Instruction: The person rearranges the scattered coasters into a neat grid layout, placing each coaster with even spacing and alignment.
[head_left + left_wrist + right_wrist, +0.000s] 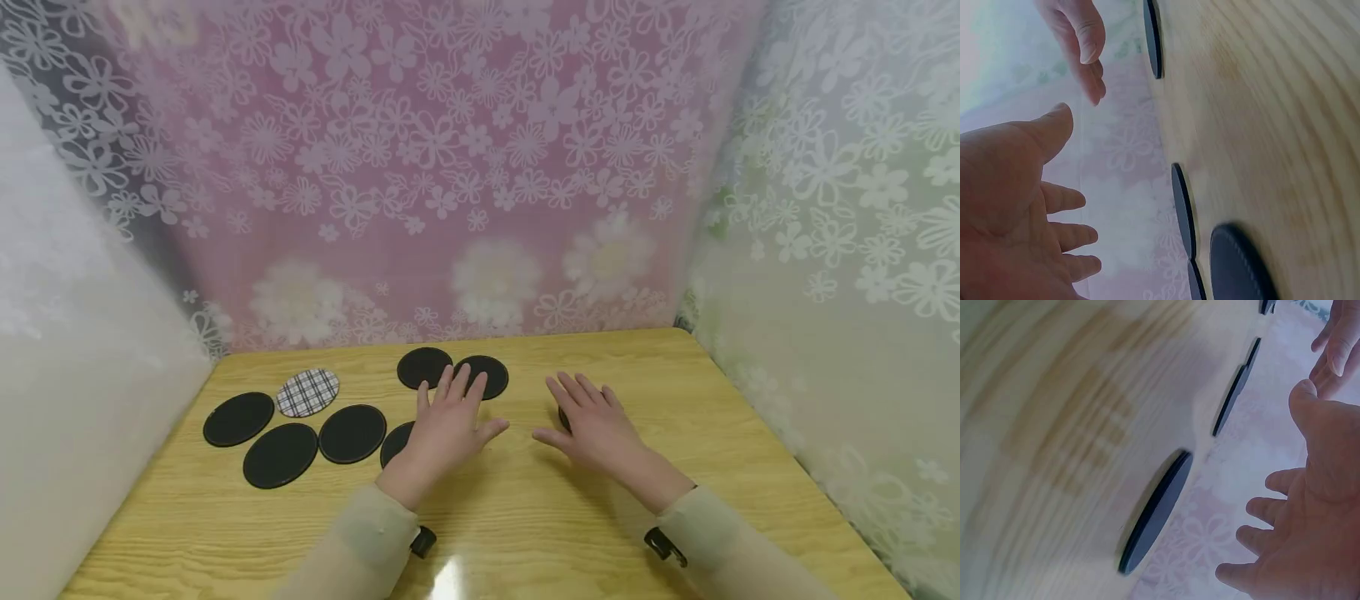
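Both hands hover above the wooden table with fingers straight and a little spread, holding nothing. Below my left hand, a round black coaster is partly hidden by the wrist. Past its fingertips lie two more black coasters, a left one and a right one, edge to edge. My right hand covers most of another black coaster. The right wrist view shows this dark disc flat on the table, apart from the palm; its edge looks layered, perhaps stacked.
On the table's left side lie several black coasters and one white disc with a black check pattern. The wooden table meets a pink flowered curtain behind, with pale sheets at both sides.
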A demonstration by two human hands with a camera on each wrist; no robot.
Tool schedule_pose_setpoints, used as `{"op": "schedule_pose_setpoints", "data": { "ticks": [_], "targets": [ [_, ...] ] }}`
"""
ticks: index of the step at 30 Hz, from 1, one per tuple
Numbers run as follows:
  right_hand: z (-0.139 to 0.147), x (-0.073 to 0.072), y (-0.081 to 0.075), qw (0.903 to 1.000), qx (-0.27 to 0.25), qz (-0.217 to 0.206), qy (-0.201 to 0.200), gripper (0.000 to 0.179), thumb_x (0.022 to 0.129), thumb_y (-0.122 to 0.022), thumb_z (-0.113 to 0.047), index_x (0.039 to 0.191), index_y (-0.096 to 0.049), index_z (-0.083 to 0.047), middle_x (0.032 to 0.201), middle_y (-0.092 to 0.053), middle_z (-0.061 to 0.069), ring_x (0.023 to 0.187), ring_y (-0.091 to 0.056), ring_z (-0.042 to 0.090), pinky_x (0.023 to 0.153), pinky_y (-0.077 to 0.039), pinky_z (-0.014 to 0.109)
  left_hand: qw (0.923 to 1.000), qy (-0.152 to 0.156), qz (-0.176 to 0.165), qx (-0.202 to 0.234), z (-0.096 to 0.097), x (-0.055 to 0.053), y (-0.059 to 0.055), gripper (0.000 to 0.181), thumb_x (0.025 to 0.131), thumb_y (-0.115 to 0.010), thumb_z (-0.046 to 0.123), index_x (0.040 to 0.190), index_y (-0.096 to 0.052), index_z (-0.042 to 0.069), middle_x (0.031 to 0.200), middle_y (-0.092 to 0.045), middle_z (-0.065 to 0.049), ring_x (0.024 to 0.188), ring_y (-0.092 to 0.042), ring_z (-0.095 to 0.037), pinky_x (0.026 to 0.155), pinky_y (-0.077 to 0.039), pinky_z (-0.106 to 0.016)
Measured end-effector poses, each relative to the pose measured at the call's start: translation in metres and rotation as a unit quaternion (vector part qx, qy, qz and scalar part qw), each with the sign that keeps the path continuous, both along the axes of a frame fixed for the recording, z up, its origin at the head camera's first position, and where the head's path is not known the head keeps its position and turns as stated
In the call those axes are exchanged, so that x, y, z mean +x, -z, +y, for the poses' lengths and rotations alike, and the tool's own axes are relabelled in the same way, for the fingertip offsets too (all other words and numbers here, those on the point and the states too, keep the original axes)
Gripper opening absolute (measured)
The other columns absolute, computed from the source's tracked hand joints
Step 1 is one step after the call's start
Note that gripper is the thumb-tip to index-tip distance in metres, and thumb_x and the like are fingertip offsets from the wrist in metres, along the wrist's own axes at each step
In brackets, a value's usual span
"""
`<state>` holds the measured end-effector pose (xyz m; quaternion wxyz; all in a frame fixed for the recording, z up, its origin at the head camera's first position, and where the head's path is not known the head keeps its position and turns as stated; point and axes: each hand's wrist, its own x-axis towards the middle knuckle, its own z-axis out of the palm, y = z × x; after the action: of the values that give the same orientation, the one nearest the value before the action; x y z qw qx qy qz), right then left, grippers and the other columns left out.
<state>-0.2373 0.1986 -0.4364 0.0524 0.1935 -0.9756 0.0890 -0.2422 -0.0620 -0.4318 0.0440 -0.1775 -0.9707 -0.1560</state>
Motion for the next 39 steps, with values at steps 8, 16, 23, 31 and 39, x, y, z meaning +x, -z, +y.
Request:
{"op": "schedule_pose_setpoints", "data": {
  "ticks": [8,16,23,31,39],
  "targets": [
    [0.026,0.000,0.011,0.9998,-0.015,0.009,0.013,0.092,0.104,-0.070,-0.062,0.171,-0.041,-0.005,0.173,-0.038,0.025,0.159,-0.033,0.051,0.124,-0.024,0.076,0.9999,0.008,0.001,0.013,0.018,-0.002,0.005,0.086,0.107,-0.062,0.065,0.173,-0.039,0.016,0.180,-0.027,-0.017,0.168,-0.015,-0.041,0.127,-0.013,-0.076],
    [0.049,-0.002,0.015,0.9985,-0.051,0.018,0.009,0.095,0.104,-0.067,-0.066,0.169,-0.041,-0.002,0.169,-0.042,0.029,0.156,-0.035,0.056,0.121,-0.025,0.079,0.9996,0.010,-0.003,0.025,0.031,-0.006,0.007,0.082,0.108,-0.061,0.064,0.173,-0.040,0.018,0.180,-0.028,-0.017,0.168,-0.016,-0.041,0.126,-0.016,-0.077],
    [0.064,-0.007,0.018,0.9986,-0.048,-0.004,0.023,0.095,0.105,-0.066,-0.065,0.170,-0.037,-0.001,0.170,-0.039,0.032,0.156,-0.032,0.058,0.121,-0.024,0.080,0.9996,0.007,-0.010,0.025,0.042,-0.011,0.011,0.083,0.108,-0.060,0.065,0.173,-0.039,0.019,0.180,-0.027,-0.015,0.168,-0.015,-0.039,0.128,-0.014,-0.075],
    [0.074,-0.008,0.015,0.9957,-0.055,-0.063,0.039,0.094,0.108,-0.063,-0.062,0.171,-0.034,0.002,0.171,-0.033,0.034,0.157,-0.028,0.060,0.121,-0.022,0.081,0.9994,0.005,-0.019,0.028,0.055,-0.015,0.012,0.083,0.108,-0.060,0.066,0.173,-0.039,0.019,0.180,-0.028,-0.014,0.168,-0.015,-0.038,0.129,-0.014,-0.073],
    [0.096,-0.019,0.027,0.9891,-0.106,-0.101,0.015,0.105,0.106,-0.056,-0.073,0.171,-0.029,0.005,0.172,-0.029,0.037,0.156,-0.025,0.062,0.120,-0.026,0.078,0.9983,0.010,-0.041,0.041,0.069,-0.016,0.014,0.080,0.109,-0.062,0.062,0.172,-0.042,0.018,0.180,-0.029,-0.015,0.168,-0.017,-0.040,0.128,-0.015,-0.074]
  ]
}}
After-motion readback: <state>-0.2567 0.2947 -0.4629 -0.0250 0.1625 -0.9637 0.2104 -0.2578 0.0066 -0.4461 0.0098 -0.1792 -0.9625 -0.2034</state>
